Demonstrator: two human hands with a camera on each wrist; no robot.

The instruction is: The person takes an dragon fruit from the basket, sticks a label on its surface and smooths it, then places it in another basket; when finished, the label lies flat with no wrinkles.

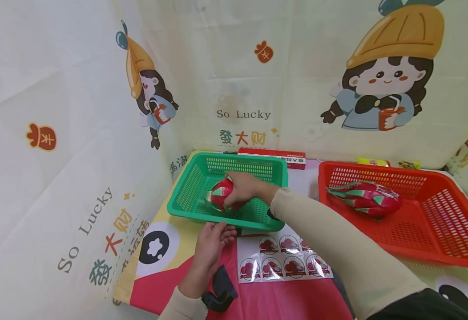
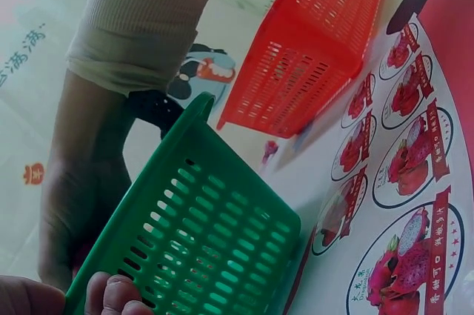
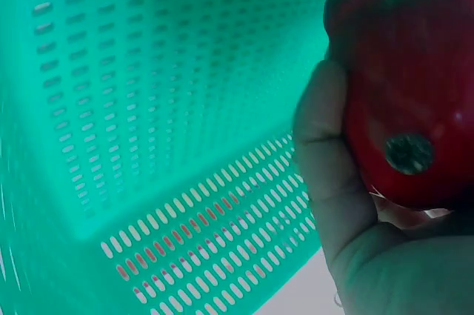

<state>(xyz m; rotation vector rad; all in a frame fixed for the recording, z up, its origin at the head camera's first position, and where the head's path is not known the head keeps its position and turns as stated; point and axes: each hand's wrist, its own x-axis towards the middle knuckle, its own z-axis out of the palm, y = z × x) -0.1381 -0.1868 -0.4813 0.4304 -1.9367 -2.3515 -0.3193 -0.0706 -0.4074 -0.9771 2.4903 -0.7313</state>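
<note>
Inside the green basket [image 1: 276, 166], my right hand [image 1: 244, 186] grips a dragon fruit [image 1: 220, 194]. In the right wrist view the thumb lies along the side of this red dragon fruit [image 3: 415, 100], whose stem scar faces the camera. My left hand [image 1: 215, 240] is at the basket's near edge. The left wrist view has its thumb and fingers [image 2: 118, 294] on either side of the green rim [image 2: 111, 244], pinching it. A second dragon fruit [image 1: 372, 200], with a label on its skin, lies in the red basket [image 1: 402, 235] on the right.
A sheet of round dragon fruit stickers [image 1: 284, 260] lies on the table in front of the green basket. Behind that basket is a red box [image 1: 298, 160]. Small yellow packets [image 1: 372, 162] sit behind the red basket. Printed cloth walls [image 1: 202, 89] enclose the table.
</note>
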